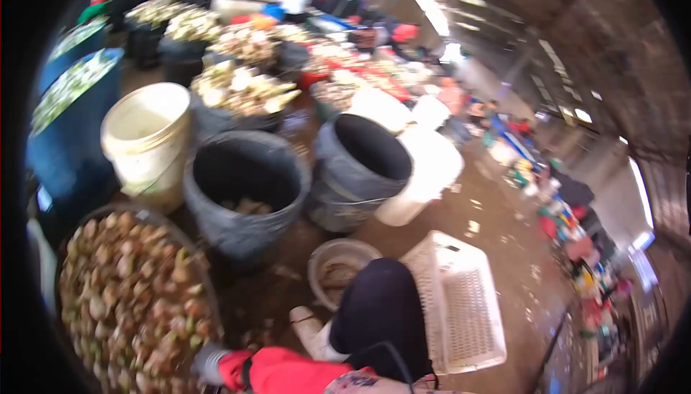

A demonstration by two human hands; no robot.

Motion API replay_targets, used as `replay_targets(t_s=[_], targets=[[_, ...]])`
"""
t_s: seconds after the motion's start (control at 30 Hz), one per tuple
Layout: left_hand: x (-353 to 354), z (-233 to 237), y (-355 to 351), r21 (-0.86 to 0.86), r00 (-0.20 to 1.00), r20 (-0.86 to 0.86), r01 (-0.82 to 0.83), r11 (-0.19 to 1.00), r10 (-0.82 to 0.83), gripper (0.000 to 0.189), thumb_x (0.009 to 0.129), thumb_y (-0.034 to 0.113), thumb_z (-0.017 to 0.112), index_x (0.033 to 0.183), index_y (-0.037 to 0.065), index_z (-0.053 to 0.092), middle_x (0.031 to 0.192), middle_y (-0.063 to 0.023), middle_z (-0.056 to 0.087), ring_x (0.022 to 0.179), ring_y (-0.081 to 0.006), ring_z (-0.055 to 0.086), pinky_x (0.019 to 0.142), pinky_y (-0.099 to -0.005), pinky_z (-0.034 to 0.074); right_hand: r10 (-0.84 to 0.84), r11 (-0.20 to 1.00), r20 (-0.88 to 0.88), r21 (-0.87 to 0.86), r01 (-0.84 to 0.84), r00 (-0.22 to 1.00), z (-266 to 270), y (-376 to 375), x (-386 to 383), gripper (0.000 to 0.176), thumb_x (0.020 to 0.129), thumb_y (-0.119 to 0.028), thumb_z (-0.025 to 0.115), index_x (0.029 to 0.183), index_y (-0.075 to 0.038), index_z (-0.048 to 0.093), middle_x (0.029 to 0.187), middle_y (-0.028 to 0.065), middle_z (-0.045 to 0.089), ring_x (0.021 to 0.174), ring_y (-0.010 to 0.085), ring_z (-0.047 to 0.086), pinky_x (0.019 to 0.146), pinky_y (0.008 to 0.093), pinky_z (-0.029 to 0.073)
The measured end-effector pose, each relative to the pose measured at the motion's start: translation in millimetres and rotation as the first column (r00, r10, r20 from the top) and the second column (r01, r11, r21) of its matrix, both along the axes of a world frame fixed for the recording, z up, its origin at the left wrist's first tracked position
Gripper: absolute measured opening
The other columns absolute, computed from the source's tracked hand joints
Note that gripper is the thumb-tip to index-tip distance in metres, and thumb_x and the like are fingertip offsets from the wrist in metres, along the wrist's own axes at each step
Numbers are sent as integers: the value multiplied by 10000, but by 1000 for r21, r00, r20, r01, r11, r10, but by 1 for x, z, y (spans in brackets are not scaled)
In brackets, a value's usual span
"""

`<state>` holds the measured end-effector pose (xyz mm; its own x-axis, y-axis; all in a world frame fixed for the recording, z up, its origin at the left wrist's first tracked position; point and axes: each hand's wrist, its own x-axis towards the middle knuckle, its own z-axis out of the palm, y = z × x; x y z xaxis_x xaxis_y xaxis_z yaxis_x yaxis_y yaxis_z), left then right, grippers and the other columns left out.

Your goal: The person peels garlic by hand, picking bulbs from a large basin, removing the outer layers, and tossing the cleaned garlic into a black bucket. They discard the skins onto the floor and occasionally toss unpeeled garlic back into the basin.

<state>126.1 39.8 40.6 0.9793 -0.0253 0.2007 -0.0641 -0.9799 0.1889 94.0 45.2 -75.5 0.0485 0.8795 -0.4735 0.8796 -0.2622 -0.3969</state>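
Lowest in view, the left hand [210,364] in a red glove lies at the near edge of a wide dark basin [122,209]. It is too blurred to tell how far the fingers are open, or whether they have hold of anything. The right hand is out of view.

The basin sits at the person's left and is filled to the rim with brown and pale pieces [129,286]. Just to the right are a black-clad knee [381,307] and a white boot [309,329]. A small metal bowl [322,253] with some dull scraps in it stands beside the knee. A white plastic crate [461,307] lies flat on the other side of the knee.

Beyond these stands a dark grey bucket [223,228] with only a few pieces at its bottom. A second dark bucket [338,192] tilts to the right of it, its inside black. A cream bucket [144,163] stands to the left, a white bucket [432,163] leans on the right, and a blue barrel [65,156] stands at the far left.

Farther back, more tubs carry heaps of pale pieces [241,88].

The floor [497,235] is brown and looks wet, with litter and coloured goods along the right. Overhead a dark roof [576,19] shows bright openings.

The picture's edges are black and everything far off is smeared.
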Motion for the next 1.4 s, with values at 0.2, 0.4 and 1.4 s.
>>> replay_targets(t_s=[0.2, 0.4, 1.4], targets=[[-437, -31, 176, 168, 739, -306, -578, 798, 600, 329, 718, 86, 537, 1037, 52, 611, 1055, -136, 585, 1016, -327, 526, 909, -402, 409, 33, 979, -107, 204, -10, 994, 12, -7, 3, 363, 869, -380, 503, 1063, -100, 629, 1023, 158, 635, 933, 342, 604, 796, 439, 464], [-497, -64, 40, 30, 112, -533, -988, 151, 839, 330, 811, 233, 592, 1119, 113, 590, 1066, -159, 606, 978, -349, 579, 835, -422, 467, 62, 990, 104, 119, -74, 993, 5, 2, -12, 318, 861, -410, 514, 1003, -148, 626, 983, 108, 645, 911, 328, 602, 755, 425, 470], [-476, -255, 67, -29, 477, -278, -872, 489, 834, 383, 775, 246, 606, 1130, 104, 585, 1246, -116, 493, 1164, -328, 442, 988, -436, 352, -75, 968, -186, 224, 117, 980, -13, -2, -25, 263, 800, -58, 645, 1036, 50, 603, 924, 134, 651, 824, 186, 625, 750, 294, 487]])
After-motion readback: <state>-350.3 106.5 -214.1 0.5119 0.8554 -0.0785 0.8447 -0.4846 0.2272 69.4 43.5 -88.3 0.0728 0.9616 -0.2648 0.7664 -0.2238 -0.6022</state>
